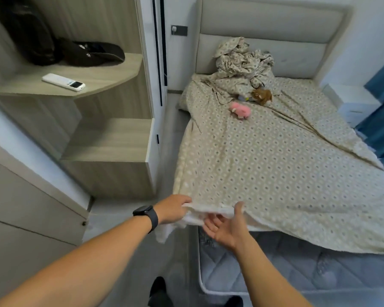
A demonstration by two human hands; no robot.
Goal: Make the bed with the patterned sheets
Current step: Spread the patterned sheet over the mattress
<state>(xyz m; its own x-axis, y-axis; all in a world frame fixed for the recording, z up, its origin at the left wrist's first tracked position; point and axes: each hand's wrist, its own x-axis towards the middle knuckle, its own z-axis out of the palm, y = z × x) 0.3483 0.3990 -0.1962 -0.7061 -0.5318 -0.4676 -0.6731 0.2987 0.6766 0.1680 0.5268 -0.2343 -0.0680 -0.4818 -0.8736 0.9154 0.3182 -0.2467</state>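
Observation:
A beige patterned sheet (275,165) lies spread over the bed, wrinkled along its right side. Its near edge is lifted off the grey mattress (275,273), which shows bare at the foot. My left hand (173,208), with a black watch on the wrist, grips the sheet's near left corner. My right hand (227,224) is under the same edge, palm up, thumb over the fabric and fingers spread. A crumpled patterned cover (242,60) is piled at the padded headboard (271,29).
A pink plush toy (241,110) and a brown one (262,96) lie on the sheet near the pile. A wooden shelf unit (111,138) stands left of the bed, holding a white remote (63,82) and black bags. A white nightstand (353,103) and blue curtain (381,120) are on the right.

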